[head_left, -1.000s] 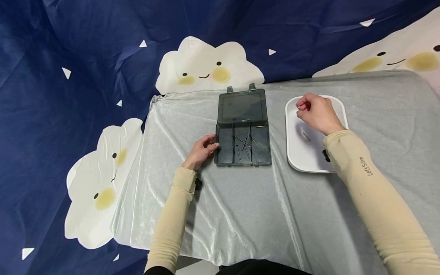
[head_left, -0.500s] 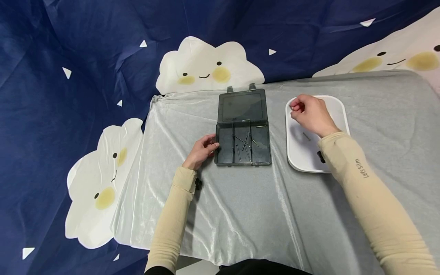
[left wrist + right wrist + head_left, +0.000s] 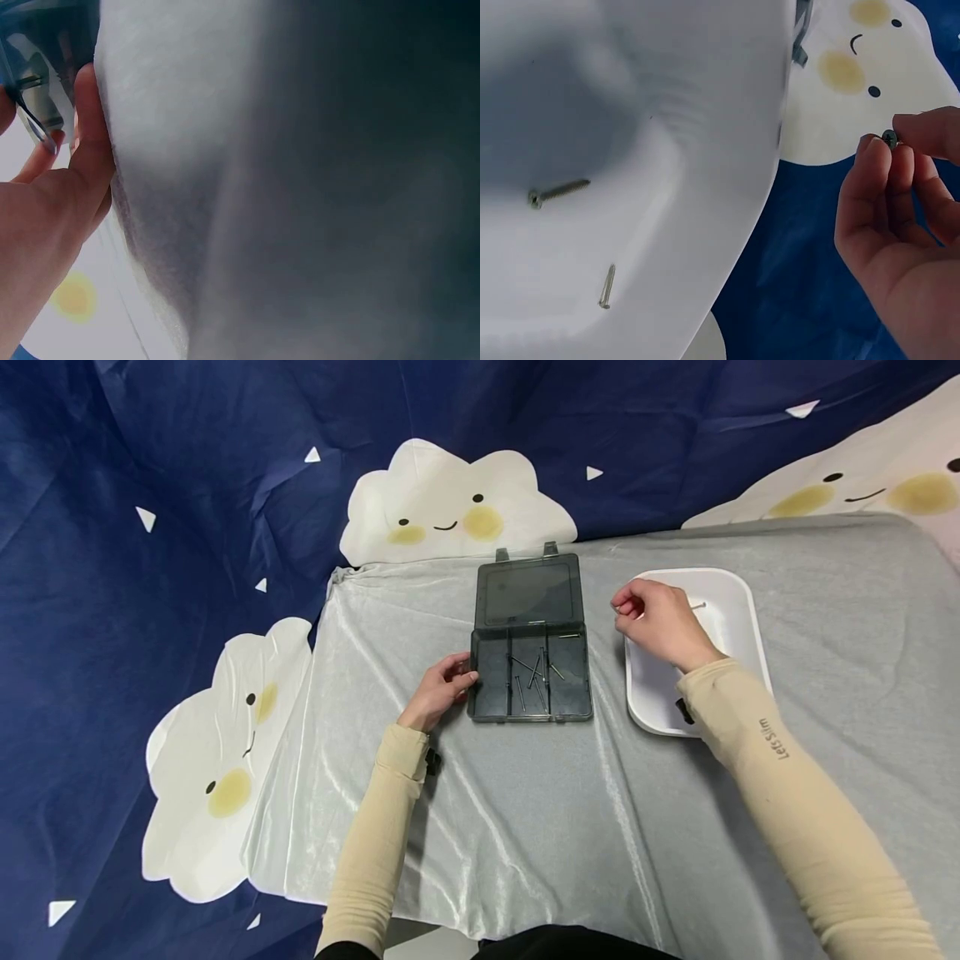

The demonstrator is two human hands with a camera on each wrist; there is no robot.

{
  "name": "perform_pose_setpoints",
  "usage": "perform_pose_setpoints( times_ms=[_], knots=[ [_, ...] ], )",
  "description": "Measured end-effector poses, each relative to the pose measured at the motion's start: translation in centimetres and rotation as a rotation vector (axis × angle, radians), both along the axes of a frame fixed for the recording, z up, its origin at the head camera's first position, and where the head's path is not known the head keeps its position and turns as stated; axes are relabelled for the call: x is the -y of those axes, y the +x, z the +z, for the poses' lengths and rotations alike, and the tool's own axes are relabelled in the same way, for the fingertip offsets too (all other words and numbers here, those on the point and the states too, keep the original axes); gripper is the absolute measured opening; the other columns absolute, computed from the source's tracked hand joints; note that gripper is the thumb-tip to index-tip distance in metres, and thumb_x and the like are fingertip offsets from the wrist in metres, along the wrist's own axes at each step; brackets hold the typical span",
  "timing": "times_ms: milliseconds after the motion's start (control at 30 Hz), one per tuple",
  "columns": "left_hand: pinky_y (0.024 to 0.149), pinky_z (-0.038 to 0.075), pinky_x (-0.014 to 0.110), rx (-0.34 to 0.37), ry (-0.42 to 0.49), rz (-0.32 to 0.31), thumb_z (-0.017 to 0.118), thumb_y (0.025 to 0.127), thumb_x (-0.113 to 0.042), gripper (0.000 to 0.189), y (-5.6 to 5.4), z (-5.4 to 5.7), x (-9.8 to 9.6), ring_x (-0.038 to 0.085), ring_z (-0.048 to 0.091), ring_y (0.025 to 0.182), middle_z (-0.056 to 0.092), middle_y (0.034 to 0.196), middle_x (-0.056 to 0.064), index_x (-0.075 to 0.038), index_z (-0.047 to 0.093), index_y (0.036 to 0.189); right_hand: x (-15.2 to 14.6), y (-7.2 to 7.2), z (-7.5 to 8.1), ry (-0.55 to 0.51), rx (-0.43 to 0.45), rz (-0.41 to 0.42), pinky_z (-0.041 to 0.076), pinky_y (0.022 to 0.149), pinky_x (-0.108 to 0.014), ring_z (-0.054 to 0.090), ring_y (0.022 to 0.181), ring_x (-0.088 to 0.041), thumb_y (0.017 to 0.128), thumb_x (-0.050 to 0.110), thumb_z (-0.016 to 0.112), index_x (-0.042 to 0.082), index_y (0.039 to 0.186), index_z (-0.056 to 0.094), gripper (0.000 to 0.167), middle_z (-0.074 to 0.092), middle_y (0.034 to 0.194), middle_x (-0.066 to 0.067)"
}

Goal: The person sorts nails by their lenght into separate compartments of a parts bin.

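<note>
Right hand's [image 3: 663, 625] pinching a screw [image 3: 889, 139] over the tray's [image 3: 738, 635] left edge, head facing wristward, shaft hidden; left hand [image 3: 438, 692] grips the box [image 3: 491, 681].

From here it looks like a draped-off corner, home or studio I can't tell: a navy sheet [image 3: 247, 418] with smiling clouds [image 3: 450, 503] and white triangles [image 3: 146, 518], nursery-like, lines the back and left of a grey cloth [image 3: 540, 810].

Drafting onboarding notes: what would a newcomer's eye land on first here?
Likely the smiling white clouds on the blue backdrop. Then the open dark box on grey cloth, screws inside, left hand gripping its left side. To the right, the right hand pinches a screw near the white tray.
</note>
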State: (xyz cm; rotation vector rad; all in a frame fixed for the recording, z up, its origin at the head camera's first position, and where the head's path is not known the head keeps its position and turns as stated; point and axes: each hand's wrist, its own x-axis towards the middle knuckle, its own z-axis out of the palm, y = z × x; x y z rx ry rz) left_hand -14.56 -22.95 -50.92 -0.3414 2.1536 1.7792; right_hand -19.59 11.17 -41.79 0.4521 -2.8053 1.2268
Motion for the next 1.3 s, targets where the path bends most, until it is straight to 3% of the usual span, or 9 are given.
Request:
perform_pose_setpoints(
  times_ms=[733, 1033, 1300],
  knots=[
    [0.069, 0.051, 0.023, 0.000, -0.004, 0.004, 0.064, 0.094, -0.012, 0.048, 0.0, -0.1, 0.0, 0.010, 0.056, 0.090, 0.056, 0.122, 0.012, -0.011, 0.050, 0.140, 2.6, 2.0, -0.5, 0.013, 0.035, 0.122, 0.042, 0.072, -0.027, 0.056, 0.077, -0.021, 0.079, -0.002, 0.056, 0.001, 0.092, 0.065, 0.016, 0.063, 0.082, -0.010],
    [0.069, 0.051, 0.022, -0.003, -0.014, -0.003, 0.064, 0.094, -0.013, 0.048, -0.1, -0.2, 0.0, 0.010, 0.056, 0.091, 0.056, 0.124, 0.013, -0.011, 0.050, 0.140, 3.4, 2.9, -0.7, 0.020, 0.096, 0.175, 0.043, 0.074, -0.031, 0.057, 0.080, -0.022, 0.081, -0.001, 0.058, 0.002, 0.094, 0.064, 0.015, 0.062, 0.085, -0.010],
    [0.069, 0.051, 0.022, -0.002, -0.010, 0.006, 0.064, 0.094, -0.012, 0.048, 0.0, -0.1, 0.0, 0.012, 0.056, 0.092, 0.057, 0.122, 0.012, -0.010, 0.050, 0.139, 4.1, 3.4, -1.3, 0.045, 0.081, 0.204, 0.044, 0.073, -0.032, 0.058, 0.077, -0.023, 0.080, -0.002, 0.058, 0.001, 0.094, 0.065, 0.016, 0.063, 0.081, -0.009]
  ],
)
